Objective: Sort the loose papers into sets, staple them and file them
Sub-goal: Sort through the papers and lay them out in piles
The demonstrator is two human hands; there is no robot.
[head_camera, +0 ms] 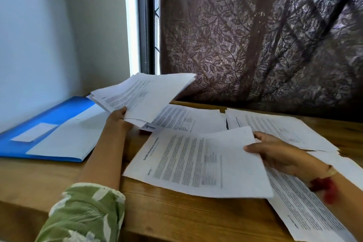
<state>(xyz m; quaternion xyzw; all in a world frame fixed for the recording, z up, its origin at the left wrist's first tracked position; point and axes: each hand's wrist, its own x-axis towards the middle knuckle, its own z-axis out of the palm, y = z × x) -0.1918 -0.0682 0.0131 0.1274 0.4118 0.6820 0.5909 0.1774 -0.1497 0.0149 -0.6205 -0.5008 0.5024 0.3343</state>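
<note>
Paper gripped on both sides. Fingers (121, 113) of the left hand (117, 122) curl round the near edge of a fanned stack (145, 92), raised above the tabletop (176, 218). Those of the right hand (279, 155) pinch a printed sheet (196, 163) at its right edge, thumb on top; whether it is one page or a thin set cannot be told. Loose papers (279, 127) lie overlapping around both hands, some reaching toward the near right edge. A blue folder (39, 124) rests at far left with a white page (64, 139) on it.

Risks, as judged:
- The stack is splayed rather than squared, so pages could slip out and land among unsorted piles, mixing sets.
- The one-edge pinch lets the sheet sag and drag its neighbours.
- Papers near the edge may slide off.
</note>
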